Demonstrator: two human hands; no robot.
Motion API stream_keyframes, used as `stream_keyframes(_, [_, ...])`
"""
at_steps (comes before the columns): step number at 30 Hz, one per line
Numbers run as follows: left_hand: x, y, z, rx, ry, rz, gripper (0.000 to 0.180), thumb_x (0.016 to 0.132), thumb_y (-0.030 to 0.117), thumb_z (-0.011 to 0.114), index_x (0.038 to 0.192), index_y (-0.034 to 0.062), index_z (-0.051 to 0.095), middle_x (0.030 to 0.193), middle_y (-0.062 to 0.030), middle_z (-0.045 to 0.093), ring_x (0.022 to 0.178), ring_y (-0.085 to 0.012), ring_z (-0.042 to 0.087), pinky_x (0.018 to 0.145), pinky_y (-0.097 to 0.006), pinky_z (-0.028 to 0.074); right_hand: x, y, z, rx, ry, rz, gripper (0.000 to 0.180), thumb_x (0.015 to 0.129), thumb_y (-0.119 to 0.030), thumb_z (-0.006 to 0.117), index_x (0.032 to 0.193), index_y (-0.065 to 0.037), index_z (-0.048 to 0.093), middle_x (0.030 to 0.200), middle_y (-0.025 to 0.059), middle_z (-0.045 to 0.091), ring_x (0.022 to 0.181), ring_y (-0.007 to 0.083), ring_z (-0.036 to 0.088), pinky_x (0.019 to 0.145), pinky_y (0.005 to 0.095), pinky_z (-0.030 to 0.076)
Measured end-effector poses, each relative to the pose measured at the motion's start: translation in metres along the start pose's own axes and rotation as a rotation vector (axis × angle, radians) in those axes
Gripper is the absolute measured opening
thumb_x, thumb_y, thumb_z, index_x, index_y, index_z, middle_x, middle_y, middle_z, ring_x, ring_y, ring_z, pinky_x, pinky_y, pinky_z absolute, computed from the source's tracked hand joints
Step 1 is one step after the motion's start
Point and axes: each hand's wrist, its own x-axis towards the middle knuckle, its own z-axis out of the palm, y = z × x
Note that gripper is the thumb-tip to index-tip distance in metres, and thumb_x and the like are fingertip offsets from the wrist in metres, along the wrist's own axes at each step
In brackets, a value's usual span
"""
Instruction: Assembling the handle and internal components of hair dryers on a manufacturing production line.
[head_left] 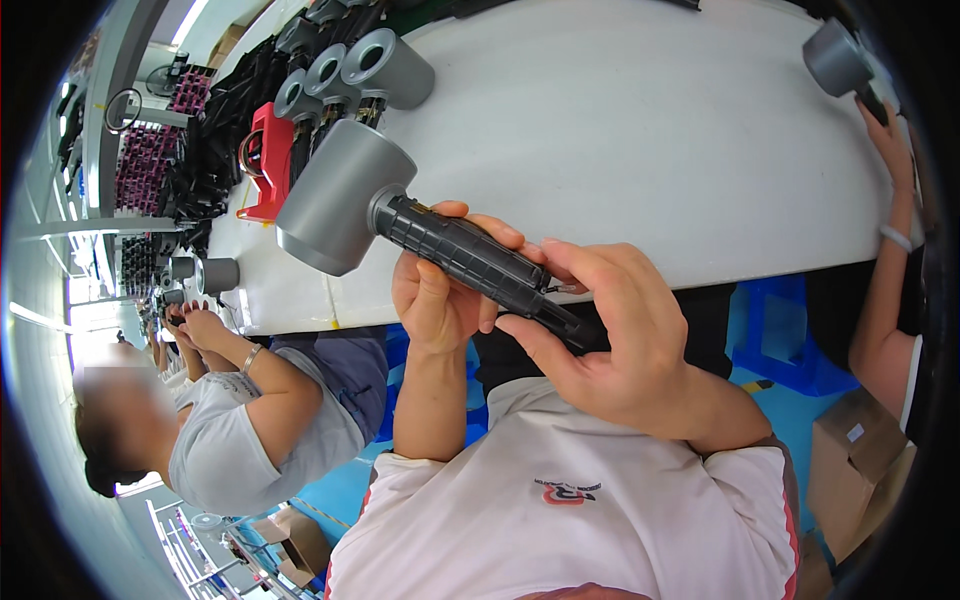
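A hair dryer with a grey barrel head (345, 200) and a bare black ribbed handle is held up over the table's near edge, head toward the upper left. My left hand (440, 295) wraps the middle of the handle from below, thumb and fingers closed around it. At the handle's lower end my right hand (625, 330) pinches near a small wire or metal bit, with the thumb under the black end. What exactly sits between those right fingertips is too small to make out.
Several grey dryer heads (385, 68) stand on the white table (600, 120) at the back left, beside a red tape dispenser (268, 165) and piled black parts. A co-worker (250, 420) sits at left; another person's hand (885, 140) holds a dryer at right. Blue stools (790, 340) and cardboard boxes (860, 460) are below.
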Motion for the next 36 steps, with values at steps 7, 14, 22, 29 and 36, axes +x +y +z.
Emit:
stream_keyframes(7, [-0.005, 0.003, -0.007, -0.040, -0.081, 0.011, 0.055, 0.111, 0.033, 0.049, 0.153, -0.0009, 0.037, 0.130, -0.0371, 0.057, 0.105, -0.0475, 0.071, 0.052, -0.026, 0.057, -0.003, -0.001, 0.001, 0.056, -0.035, -0.014, 0.050, 0.075, -0.002, 0.086, 0.118, 0.006, 0.063, 0.093, 0.0146, 0.066, 0.072, 0.0287, 0.063, 0.063, 0.0357, 0.052])
stream_keyframes(14, [-0.002, -0.001, -0.002, 0.005, -0.067, -0.013, 0.056, 0.110, 0.034, 0.051, 0.153, -0.0004, 0.037, 0.130, -0.0373, 0.057, 0.099, -0.0457, 0.072, 0.054, -0.027, 0.057, -0.007, 0.001, 0.002, 0.155, -0.004, 0.124, 0.050, 0.077, -0.001, 0.084, 0.121, 0.003, 0.062, 0.091, 0.0117, 0.065, 0.071, 0.0251, 0.061, 0.061, 0.0342, 0.051])
stream_keyframes(22, [0.022, -0.002, 0.031, 0.144, 0.115, -0.235, 0.045, 0.112, 0.024, 0.044, 0.142, -0.0095, 0.043, 0.116, -0.0310, 0.068, 0.072, -0.0282, 0.073, 0.046, -0.022, 0.048, -0.017, 0.012, -0.015, 0.133, -0.027, 0.265, 0.059, 0.083, -0.004, 0.086, 0.134, 0.003, 0.056, 0.090, 0.0109, 0.073, 0.080, 0.0161, 0.072, 0.072, 0.0272, 0.058])
stream_keyframes(29, [0.114, -0.035, 0.064, 0.397, 0.065, -0.772, 0.036, 0.104, 0.027, 0.061, 0.108, -0.0083, 0.063, 0.091, -0.0160, 0.070, 0.072, -0.0193, 0.070, 0.036, -0.027, 0.041, -0.014, 0.025, -0.042, -0.076, 0.184, 0.477, 0.054, 0.086, -0.011, 0.084, 0.133, 0.001, 0.059, 0.077, 0.0073, 0.070, 0.064, 0.0131, 0.066, 0.060, 0.0271, 0.054])
stream_keyframes(36, [0.203, -0.110, 0.108, 0.501, -0.239, -0.902, 0.032, 0.099, 0.025, 0.067, 0.098, -0.0068, 0.065, 0.080, -0.0148, 0.068, 0.056, -0.0210, 0.064, 0.035, -0.031, 0.039, 0.008, 0.049, -0.089, -0.436, 0.321, 0.546, 0.047, 0.093, -0.024, 0.079, 0.130, 0.000, 0.062, 0.067, 0.0061, 0.064, 0.058, 0.0150, 0.063, 0.057, 0.0303, 0.050])
